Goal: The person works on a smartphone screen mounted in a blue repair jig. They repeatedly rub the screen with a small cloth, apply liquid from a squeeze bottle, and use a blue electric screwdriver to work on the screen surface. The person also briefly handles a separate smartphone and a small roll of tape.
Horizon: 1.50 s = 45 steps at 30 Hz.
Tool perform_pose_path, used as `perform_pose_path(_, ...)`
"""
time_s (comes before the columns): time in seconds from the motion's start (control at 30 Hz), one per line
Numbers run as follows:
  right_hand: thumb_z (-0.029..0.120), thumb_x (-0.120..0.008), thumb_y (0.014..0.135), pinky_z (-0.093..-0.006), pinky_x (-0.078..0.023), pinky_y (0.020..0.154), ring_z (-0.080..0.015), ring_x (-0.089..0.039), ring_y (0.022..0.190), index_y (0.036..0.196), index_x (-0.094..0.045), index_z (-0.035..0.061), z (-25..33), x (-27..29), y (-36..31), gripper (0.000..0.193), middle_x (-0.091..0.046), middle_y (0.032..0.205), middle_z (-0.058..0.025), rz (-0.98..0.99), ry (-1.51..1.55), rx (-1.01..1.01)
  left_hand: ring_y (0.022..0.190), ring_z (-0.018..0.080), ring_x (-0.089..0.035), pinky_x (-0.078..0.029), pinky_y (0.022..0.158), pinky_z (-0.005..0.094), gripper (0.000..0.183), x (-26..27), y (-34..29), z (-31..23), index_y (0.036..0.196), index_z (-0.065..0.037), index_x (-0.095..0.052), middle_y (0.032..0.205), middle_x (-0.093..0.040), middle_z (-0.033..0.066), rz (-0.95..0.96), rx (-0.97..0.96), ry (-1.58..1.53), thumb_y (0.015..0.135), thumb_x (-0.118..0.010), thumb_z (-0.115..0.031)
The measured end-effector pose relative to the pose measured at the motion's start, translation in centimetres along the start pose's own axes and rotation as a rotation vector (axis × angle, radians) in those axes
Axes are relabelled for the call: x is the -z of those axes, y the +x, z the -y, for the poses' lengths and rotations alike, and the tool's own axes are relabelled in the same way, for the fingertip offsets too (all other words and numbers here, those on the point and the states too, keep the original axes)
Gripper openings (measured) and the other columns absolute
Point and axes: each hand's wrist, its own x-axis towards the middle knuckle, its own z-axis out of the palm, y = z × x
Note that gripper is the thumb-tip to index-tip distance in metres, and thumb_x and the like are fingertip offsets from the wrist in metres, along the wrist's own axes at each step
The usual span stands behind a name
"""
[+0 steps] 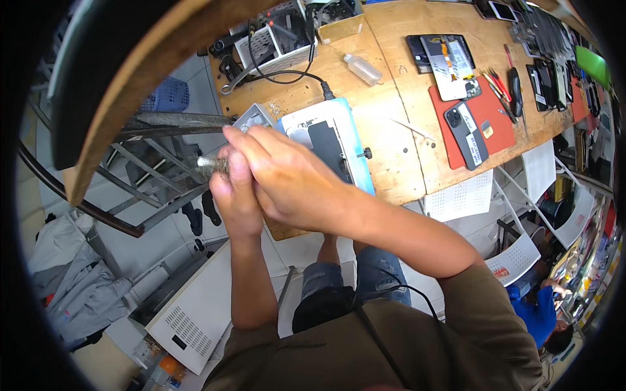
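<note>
Both hands are pressed together left of the workbench's middle. My left hand (236,207) is closed, its thumb and fingers about a small greyish, mottled piece with a bright whitish end (212,164). I cannot make out its kind. Over it lies my right hand (290,171), its fingers closed and partly hidden, gripping at the same spot. Just beyond them, partly covered by the right hand, an opened device with a dark rectangular panel (327,144) lies on a blue-and-white plate unit (365,177) with a side knob. A small grey box (255,116) is by the fingertips.
A clear bottle (363,69) lies on the wooden bench (399,120). To the right, a red mat (499,133) bears a phone (465,135), a disassembled device and hand tools. White perforated chairs (459,195) stand below the bench edge. A person in blue (536,311) is at lower right.
</note>
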Motion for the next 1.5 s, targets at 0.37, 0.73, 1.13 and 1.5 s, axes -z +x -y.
perform_pose_path(0.37, 0.02, -0.069, 0.085, -0.0455, -0.054, 0.091, -0.0364, -0.064, 0.107, 0.108, -0.067, -0.002, -16.0, 10.4, 0.7, 0.032, -0.066, 0.109, -0.0213, -0.135, -0.761, -0.343, 0.099, 0.0291, -0.069, -0.051, 0.088, 0.037, 0.058, 3.9, 9.5, 8.7, 0.11, 0.008, -0.067, 0.099, -0.072, 0.0227, 0.047, 0.187, 0.796, 0.087, -0.072, -0.044)
perform_pose_path(0.73, 0.02, -0.073, 0.083, -0.0375, -0.054, 0.087, -0.0281, -0.07, 0.098, 0.113, -0.067, -0.0014, -14.2, 11.3, -10.7, 0.037, -0.071, 0.106, -0.0191, -0.519, -0.16, -0.555, 0.098, 0.0233, -0.064, -0.053, 0.081, 0.0357, 0.048, 1.9, 0.1, 2.6, 0.125, 0.003, -0.06, 0.113, -0.064, 0.0177, -0.168, -0.231, 0.765, 0.087, -0.075, -0.021)
perform_pose_path(1.13, 0.001, -0.076, 0.074, -0.0339, -0.052, 0.078, -0.0295, -0.066, 0.087, 0.117, -0.065, -0.0002, -1.2, 9.1, -21.6, 0.044, -0.065, 0.1, -0.0154, -0.429, -0.006, -0.446, 0.136, 0.0458, -0.034, -0.027, 0.115, 0.0535, 0.11, -8.4, -10.3, 0.5, 0.151, 0.011, -0.016, 0.142, -0.031, 0.0324, 0.055, -0.24, 0.891, 0.077, -0.084, -0.035)
perform_pose_path(1.5, 0.009, -0.076, 0.072, -0.0382, -0.051, 0.069, -0.0323, -0.063, 0.08, 0.114, -0.067, 0.0019, -2.6, 10.2, -18.9, 0.044, -0.062, 0.091, -0.0138, -0.36, -0.028, -0.312, 0.133, 0.0413, -0.04, -0.03, 0.113, 0.0507, 0.107, -8.2, -10.7, 0.0, 0.152, 0.01, -0.017, 0.141, -0.038, 0.0318, 0.043, -0.184, 0.855, 0.079, -0.082, -0.032)
